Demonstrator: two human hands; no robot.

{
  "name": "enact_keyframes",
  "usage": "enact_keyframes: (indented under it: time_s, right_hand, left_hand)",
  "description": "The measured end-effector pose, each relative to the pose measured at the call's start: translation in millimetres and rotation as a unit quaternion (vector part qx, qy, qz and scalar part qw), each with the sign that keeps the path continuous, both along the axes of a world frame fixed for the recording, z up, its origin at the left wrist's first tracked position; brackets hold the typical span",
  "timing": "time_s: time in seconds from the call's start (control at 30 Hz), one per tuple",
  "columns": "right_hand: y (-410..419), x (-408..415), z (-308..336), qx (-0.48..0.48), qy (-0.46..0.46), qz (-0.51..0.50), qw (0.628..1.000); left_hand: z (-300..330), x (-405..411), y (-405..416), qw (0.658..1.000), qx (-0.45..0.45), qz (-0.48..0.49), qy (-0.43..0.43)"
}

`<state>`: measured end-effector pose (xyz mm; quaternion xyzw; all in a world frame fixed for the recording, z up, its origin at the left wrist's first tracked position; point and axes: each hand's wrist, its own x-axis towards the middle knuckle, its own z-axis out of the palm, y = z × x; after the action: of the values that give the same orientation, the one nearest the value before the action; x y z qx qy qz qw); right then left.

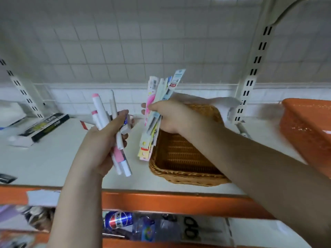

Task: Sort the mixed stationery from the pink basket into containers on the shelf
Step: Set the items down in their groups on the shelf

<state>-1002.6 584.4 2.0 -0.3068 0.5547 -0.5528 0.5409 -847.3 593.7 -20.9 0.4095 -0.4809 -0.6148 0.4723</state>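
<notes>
Head view: right hand grips a fan of flat packets, long axis near upright, directly over the wicker basket on the shelf. Left hand, farther off, clutches white pens. Packets likely drop straight down.

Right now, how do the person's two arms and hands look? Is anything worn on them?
Both forearms are bare up to the frame's edge: no sleeves show. The left hand and the right hand wear no gloves, and no watch, bracelet or ring can be seen on them. The picture is slightly blurred, so small details such as the nails cannot be judged.
</notes>
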Motion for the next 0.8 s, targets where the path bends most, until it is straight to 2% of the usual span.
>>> enact_keyframes:
  time_s: [0.07,0.13,0.2,0.27,0.33,0.4,0.47,0.5,0.6,0.73,0.77,0.8]
  right_hand:
    - [-27,27,-19,0.041,0.081,0.026,0.996]
    - [-43,46,-34,0.099,0.132,0.002,0.986]
    - [-52,60,-43,0.134,0.241,0.015,0.961]
    - [-49,68,-45,0.143,0.363,0.042,0.920]
    - [-45,77,-45,0.112,0.423,0.014,0.899]
    - [-39,88,-40,0.049,0.398,0.004,0.916]
    - [-30,101,-33,0.015,0.269,0.035,0.962]
    - [-27,104,-33,0.019,0.221,0.051,0.974]
    - [-18,110,-34,0.007,0.155,0.046,0.987]
    - [-8,98,-25,0.017,0.011,-0.062,0.998]
    - [-3,94,-24,0.021,0.025,-0.082,0.996]
    - [3,93,-25,0.025,0.090,-0.070,0.993]
  left_hand:
    - [-6,23,-15,0.999,0.023,-0.018,0.016]
    - [-13,41,-31,0.998,0.038,-0.032,0.023]
    - [-21,57,-46,0.998,0.052,-0.027,0.011]
    - [-25,65,-56,0.998,0.063,-0.022,0.006]
    - [-28,74,-64,0.996,0.077,-0.023,0.025]
    - [-31,78,-71,0.995,0.083,-0.036,0.037]
    - [-34,78,-74,0.992,0.081,-0.081,0.052]
    - [-36,76,-75,0.987,0.087,-0.116,0.069]
    - [-37,70,-73,0.968,0.132,-0.188,0.100]
    - [-32,60,-75,0.943,0.205,-0.203,0.166]
    - [-30,57,-76,0.942,0.213,-0.194,0.174]
    - [-28,54,-76,0.940,0.219,-0.188,0.182]
